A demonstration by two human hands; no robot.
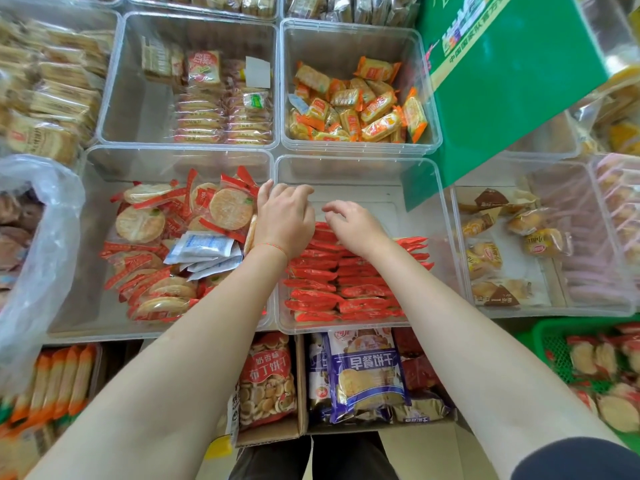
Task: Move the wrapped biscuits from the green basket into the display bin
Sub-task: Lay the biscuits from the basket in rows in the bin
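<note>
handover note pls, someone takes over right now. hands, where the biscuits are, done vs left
Left hand: over the display bin at its left wall, fingers curled; whether it holds anything is unclear.
Right hand: fingers loosely curled, resting on the top of the packed rows, apparently holding nothing.
Done: red-wrapped biscuits fill the near part of the bin in neat rows; the far part is bare.
Left: the green basket, lower right, still has wrapped biscuits in it. Keep moving them across.

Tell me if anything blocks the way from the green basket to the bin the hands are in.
Nothing visible does. The green basket sits low on the right, the bin is open-topped with its far half bare, and both hands are already over the red packs.
</note>
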